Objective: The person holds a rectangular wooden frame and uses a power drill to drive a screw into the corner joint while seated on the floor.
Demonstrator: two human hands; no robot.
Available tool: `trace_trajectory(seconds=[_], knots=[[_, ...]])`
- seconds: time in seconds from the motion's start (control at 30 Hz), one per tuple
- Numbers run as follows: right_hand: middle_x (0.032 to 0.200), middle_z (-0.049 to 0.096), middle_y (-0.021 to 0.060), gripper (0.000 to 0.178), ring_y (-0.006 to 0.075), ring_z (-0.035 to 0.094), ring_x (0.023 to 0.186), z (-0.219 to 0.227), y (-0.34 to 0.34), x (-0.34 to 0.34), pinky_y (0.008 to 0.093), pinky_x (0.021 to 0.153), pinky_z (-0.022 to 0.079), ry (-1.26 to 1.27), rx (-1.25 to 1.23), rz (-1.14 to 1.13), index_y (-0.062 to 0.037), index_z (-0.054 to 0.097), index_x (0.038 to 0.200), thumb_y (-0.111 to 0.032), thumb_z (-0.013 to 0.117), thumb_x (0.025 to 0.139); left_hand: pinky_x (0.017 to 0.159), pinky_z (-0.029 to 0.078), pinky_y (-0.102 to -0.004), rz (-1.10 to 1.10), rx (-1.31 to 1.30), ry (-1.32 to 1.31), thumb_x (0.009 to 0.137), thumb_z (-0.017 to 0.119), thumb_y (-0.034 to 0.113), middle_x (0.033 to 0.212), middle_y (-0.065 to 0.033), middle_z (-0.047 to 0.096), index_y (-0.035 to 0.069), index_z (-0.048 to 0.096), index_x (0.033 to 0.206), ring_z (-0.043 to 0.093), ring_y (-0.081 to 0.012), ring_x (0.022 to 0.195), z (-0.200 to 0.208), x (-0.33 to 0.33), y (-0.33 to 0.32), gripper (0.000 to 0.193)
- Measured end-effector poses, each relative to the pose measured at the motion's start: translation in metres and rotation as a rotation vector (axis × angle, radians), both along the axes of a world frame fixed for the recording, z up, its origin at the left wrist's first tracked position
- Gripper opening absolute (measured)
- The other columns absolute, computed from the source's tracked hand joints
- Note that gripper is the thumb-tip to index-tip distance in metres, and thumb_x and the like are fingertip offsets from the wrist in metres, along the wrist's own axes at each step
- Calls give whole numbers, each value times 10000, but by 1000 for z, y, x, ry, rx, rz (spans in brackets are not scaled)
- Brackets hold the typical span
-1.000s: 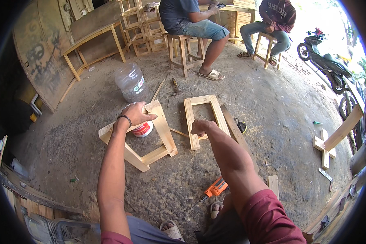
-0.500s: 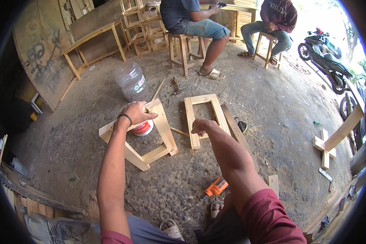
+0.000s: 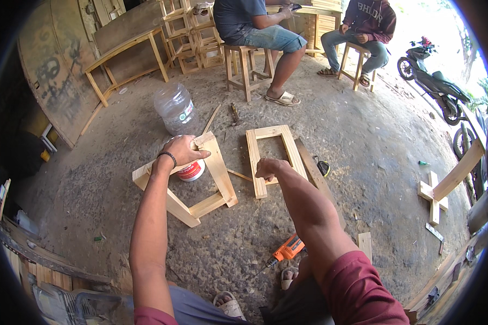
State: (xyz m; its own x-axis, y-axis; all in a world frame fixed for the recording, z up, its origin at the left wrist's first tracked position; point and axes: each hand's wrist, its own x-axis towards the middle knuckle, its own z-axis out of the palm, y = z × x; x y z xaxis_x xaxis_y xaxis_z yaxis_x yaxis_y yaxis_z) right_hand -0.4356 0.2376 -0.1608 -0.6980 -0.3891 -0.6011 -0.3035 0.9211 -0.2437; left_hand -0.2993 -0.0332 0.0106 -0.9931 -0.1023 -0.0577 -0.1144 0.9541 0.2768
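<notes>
My left hand [image 3: 183, 152] grips the top rail of a pale wooden frame [image 3: 210, 187] that stands tilted on the dirt floor. A small white and red glue tub [image 3: 192, 171] sits under that frame, just below the hand. My right hand [image 3: 269, 168] is closed on the near rail of a second rectangular wooden frame [image 3: 256, 160], which lies flat to the right. A thin wooden stick [image 3: 237, 174] lies between the two frames.
An orange power drill [image 3: 285, 251] lies by my sandalled feet. A clear water jug [image 3: 174, 108] stands behind the frames. Two people sit on wooden stools [image 3: 243, 69] at the back, with stacked stools and a bench nearby. A wooden cross piece [image 3: 435, 196] and a motorbike [image 3: 431, 84] are at the right.
</notes>
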Motion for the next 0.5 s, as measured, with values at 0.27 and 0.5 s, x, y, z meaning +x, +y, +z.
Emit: trace_trajectory(seconds=[0.27,0.5], knots=[[924,791,37,351,198,761,840,-2,0,-3,406,812,583,4,0,5,-102,769,1097,-399,667,939,978,545,-434,33,-19,41,779,803,535,1157,-182,757,74,730,1221,714,-353,1109,-4,0,1,643],[917,791,37,345,197,763,831,-2,2,-3,405,811,584,9,-31,-1,-101,766,1091,-393,671,933,991,543,-440,18,-9,-11,765,796,586,1191,-225,734,28,699,1253,702,-361,1139,2,1,3,747]])
